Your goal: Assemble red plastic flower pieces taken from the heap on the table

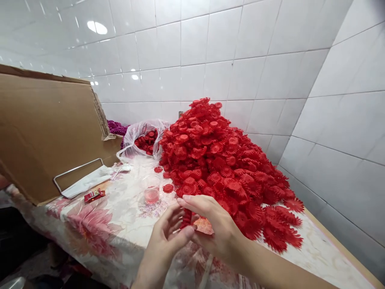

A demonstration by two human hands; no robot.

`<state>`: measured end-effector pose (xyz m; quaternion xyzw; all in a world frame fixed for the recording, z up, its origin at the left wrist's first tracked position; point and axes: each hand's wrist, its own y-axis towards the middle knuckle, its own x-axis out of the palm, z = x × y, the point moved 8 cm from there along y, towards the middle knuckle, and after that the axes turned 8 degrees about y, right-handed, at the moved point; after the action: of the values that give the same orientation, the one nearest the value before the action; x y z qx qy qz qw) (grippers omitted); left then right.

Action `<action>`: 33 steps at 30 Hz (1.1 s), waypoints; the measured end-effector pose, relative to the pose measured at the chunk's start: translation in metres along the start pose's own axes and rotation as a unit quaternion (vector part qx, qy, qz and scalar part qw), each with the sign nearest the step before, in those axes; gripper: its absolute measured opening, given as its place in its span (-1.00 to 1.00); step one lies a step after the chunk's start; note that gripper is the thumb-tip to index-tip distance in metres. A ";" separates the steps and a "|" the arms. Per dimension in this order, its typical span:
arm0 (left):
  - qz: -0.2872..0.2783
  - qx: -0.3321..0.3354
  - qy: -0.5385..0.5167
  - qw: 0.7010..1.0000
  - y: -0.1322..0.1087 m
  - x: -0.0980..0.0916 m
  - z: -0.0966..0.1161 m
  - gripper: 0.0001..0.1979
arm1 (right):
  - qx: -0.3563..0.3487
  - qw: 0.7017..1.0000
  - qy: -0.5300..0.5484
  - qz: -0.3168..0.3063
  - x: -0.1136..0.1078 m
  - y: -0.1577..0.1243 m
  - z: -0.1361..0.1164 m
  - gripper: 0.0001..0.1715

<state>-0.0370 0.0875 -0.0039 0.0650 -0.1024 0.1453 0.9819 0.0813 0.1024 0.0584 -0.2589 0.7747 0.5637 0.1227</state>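
A tall heap of red plastic flower pieces (pixel 216 160) fills the back right of the table. In front of it both my hands meet. My left hand (pixel 167 237) and my right hand (pixel 215 228) together pinch a short stack of red flower pieces (pixel 187 218) between their fingertips. Under my right hand lies a paler red flower piece (pixel 205 225). A few loose red pieces (pixel 167 188) lie on the cloth beside the heap.
The table wears a flowered cloth (pixel 99 224). A small clear cup with pink liquid (pixel 151 188) stands just beyond my hands. A large cardboard sheet (pixel 45 128) leans at the left, with a metal-rimmed tray (pixel 81 176). A plastic bag of red pieces (pixel 144 138) sits by the white tiled wall.
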 end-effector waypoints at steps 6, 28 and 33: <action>0.286 0.096 0.077 0.950 -0.008 -0.079 0.003 -0.50 | 0.143 0.976 -0.019 -0.162 0.031 0.065 0.017 -0.69; 0.128 0.118 0.258 0.950 0.035 -0.107 0.000 -0.62 | 0.303 0.856 0.002 -0.419 0.101 0.151 0.049 -0.17; 0.073 0.084 0.216 0.970 0.035 -0.100 -0.004 -0.40 | 0.284 0.854 0.054 -0.432 0.104 0.112 0.032 -0.34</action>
<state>-0.1406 0.0940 -0.0268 0.1071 0.1204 0.2351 0.9585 -0.0697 0.1305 0.0885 -0.5514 0.7165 0.1945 0.3805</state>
